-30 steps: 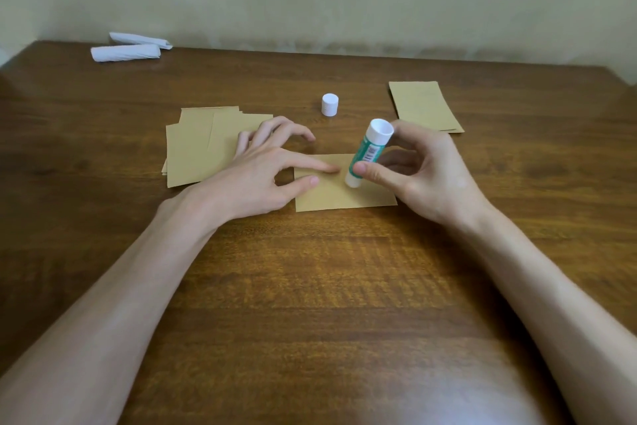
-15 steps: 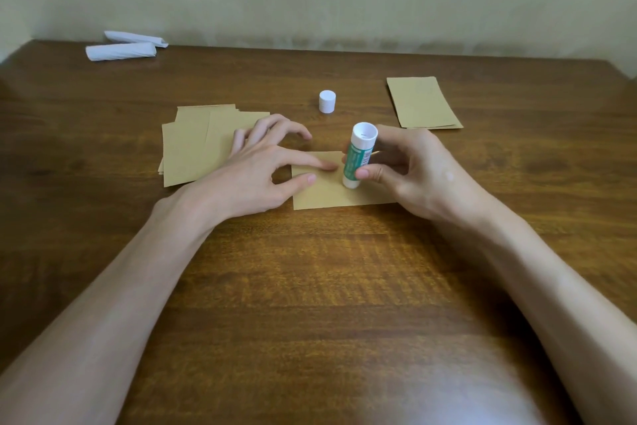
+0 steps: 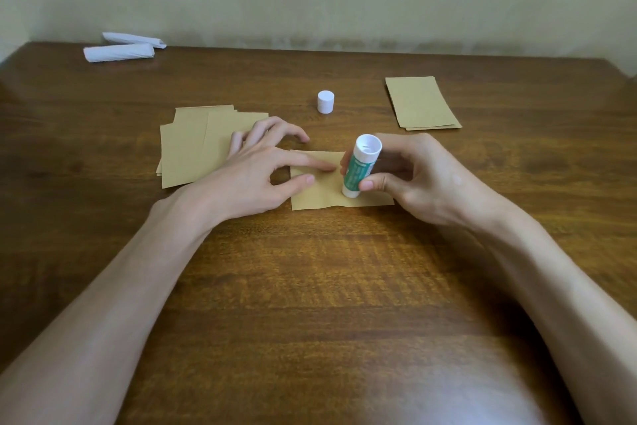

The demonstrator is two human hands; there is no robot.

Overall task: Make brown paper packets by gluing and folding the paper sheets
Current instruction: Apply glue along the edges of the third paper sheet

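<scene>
The right hand [image 3: 424,180] grip is curled around the glue stick [image 3: 360,171], tip down on the paper sheet [image 3: 320,197] at counter [image 3: 310,286] centre. The left hand [image 3: 248,180] grip is uncurled, fingertips [image 3: 329,166] pressing the sheet's 9 o'clock side.

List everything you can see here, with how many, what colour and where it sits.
paper sheet: one, brown, centre of the table, under both hands
glue stick: one, white with green label, uncapped, lower end on the paper sheet
cap: one, white, upright beyond the paper sheet
left pile: several sheets, brown, left of centre
right pile: at least two sheets, brown, far right
paper rolls: two, white, far left corner
table: one, brown wood
left hand: one, fingertips press the paper sheet
right hand: one, grips the glue stick
</scene>
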